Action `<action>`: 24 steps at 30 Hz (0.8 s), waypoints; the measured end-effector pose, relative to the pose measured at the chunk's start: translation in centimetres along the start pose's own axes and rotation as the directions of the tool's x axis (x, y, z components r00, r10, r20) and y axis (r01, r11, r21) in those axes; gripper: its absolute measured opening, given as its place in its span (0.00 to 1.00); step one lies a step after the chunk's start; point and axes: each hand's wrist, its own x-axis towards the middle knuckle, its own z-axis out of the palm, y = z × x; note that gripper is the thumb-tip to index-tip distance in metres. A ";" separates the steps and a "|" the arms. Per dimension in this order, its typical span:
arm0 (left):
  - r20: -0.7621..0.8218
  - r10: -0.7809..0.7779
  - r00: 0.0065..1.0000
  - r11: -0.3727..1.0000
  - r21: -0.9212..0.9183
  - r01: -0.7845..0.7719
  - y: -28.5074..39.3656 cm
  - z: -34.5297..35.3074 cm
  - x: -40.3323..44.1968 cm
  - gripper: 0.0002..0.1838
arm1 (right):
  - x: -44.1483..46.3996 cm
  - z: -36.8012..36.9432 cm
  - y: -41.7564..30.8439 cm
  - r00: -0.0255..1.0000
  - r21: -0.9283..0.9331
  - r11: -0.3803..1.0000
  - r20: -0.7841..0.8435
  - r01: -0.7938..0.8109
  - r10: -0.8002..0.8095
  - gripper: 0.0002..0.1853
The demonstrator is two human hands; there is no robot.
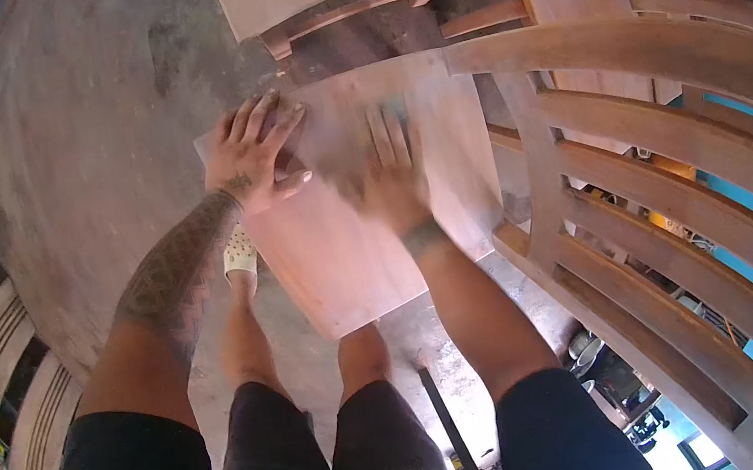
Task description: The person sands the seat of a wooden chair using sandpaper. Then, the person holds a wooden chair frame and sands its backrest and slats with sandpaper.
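Resting on the seat [331, 262], the left hand [252, 156] has spread fingers; the right hand [395, 182] blurs, its grip impossible to tell.

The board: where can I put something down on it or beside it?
The board has a bare patch below the left hand, left of the right forearm. The floor left of the board, beyond the left forearm, looks bare too. It's crowded by the right hand and among the slats.
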 end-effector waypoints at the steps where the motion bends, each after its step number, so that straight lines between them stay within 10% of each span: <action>1: 0.015 -0.003 1.000 1.000 -0.002 0.003 0.0 0.0 0.1 0.54 | -4.9 -0.2 -0.4 0.998 -0.006 0.999 0.039 0.046 -0.045 0.56; 3: 0.035 -0.021 0.999 1.000 -0.016 0.021 -0.1 0.1 0.1 0.53 | -13.3 -0.8 -1.8 0.971 0.043 0.999 0.237 0.027 -0.037 0.56; 6: -0.003 -0.002 1.000 0.998 -0.056 0.002 -0.4 0.3 -0.1 0.51 | -12.2 -0.4 -0.9 0.970 0.088 0.968 0.037 0.236 -0.240 0.58; 13: -0.063 0.005 0.998 0.999 0.038 -0.002 -0.8 1.1 -0.6 0.45 | 7.6 -2.3 -0.7 0.993 0.138 0.984 0.003 0.115 -0.117 0.61; 17: -0.066 -0.004 0.998 0.999 -0.041 0.002 -0.2 0.3 -0.1 0.43 | -9.8 1.4 -2.7 0.980 -0.110 0.975 0.070 0.192 -0.185 0.54; 19: -0.062 -0.006 0.998 0.999 -0.052 0.002 -0.4 0.2 0.1 0.43 | -18.6 -0.6 -3.3 0.930 0.061 0.976 0.296 0.210 -0.219 0.51; 21: -0.068 -0.015 0.998 0.997 -0.073 0.010 -0.6 0.4 -0.4 0.43 | -21.3 1.5 -2.8 0.938 0.049 0.956 0.185 0.289 -0.293 0.51; 24: -0.110 -0.005 0.994 0.999 -0.047 0.000 -0.5 0.9 -0.6 0.42 | -6.4 0.1 -3.3 0.976 -0.007 0.979 0.073 0.204 -0.203 0.54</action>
